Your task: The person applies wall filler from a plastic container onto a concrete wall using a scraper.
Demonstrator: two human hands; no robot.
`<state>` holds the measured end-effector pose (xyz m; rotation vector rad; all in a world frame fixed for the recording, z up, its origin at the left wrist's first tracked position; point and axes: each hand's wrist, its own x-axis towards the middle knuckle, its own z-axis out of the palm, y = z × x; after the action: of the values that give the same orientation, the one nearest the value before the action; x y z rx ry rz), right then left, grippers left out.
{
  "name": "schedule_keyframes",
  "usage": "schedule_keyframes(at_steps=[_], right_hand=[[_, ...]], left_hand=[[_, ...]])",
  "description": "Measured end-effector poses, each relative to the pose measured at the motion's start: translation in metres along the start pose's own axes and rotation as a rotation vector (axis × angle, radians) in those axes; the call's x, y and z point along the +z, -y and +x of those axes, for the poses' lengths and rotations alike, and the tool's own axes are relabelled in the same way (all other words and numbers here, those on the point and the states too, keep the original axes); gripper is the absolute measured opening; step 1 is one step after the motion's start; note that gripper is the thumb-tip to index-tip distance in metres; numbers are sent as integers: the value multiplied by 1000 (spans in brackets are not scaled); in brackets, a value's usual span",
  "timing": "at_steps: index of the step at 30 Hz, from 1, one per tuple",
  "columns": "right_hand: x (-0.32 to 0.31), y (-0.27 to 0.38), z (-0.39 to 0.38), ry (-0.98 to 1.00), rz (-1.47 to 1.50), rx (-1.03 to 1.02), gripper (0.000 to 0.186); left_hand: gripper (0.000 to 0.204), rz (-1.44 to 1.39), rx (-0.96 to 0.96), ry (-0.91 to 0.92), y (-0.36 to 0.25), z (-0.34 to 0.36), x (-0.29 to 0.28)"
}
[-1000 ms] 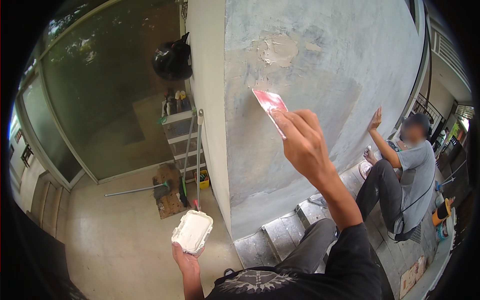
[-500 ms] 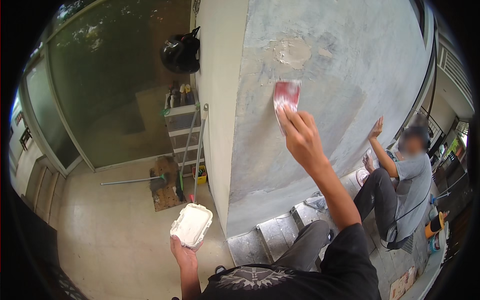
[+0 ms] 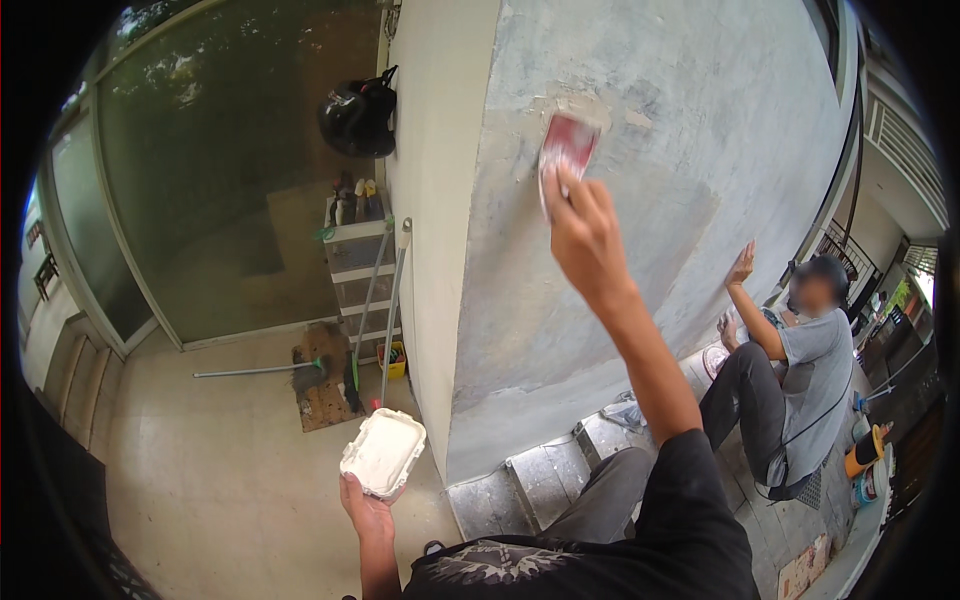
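My right hand (image 3: 585,235) grips a red, putty-smeared flat scraper (image 3: 568,142), its blade against the grey wall (image 3: 660,220) over a pale, rough patch of filler (image 3: 638,117) and covering part of it. My left hand (image 3: 370,512) holds a white rectangular container (image 3: 382,447) of smooth off-white paste at the lower middle, away from the wall. The scraper is slightly blurred, and its handle is mostly hidden in my fingers.
A co-worker (image 3: 815,390) crouches at right, one hand raised at the wall. Steps (image 3: 535,485) run along the wall's foot; buckets (image 3: 865,450) stand at far right. At left are a glass door (image 3: 225,190), helmet (image 3: 355,118), rack (image 3: 355,265) and broom (image 3: 255,370).
My right hand has moved the scraper upward from below the filler patch onto it. My left hand and container have shifted only slightly. The co-worker still crouches at the wall.
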<state>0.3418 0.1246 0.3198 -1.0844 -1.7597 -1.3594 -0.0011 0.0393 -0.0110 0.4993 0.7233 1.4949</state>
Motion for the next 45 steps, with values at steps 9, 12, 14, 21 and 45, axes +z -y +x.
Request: schedule_keyframes(at_steps=[9,12,14,21,45], right_hand=[[-55,25,-6,52,183,136,41],[-50,18,23,-172,2,66,37],[-33,12,29,-163,-42,46,37],[-18,26,-21,97,111,82,35],[-76,177,-161,672,1137,1067,20]], left_hand=[[54,41,-17,-3,-11,3,0],[54,49,-26,-28,-11,6,0],[53,39,-21,-15,-10,3,2],[54,27,-36,2,-12,-10,0],[76,49,-58,214,3,-13,13]])
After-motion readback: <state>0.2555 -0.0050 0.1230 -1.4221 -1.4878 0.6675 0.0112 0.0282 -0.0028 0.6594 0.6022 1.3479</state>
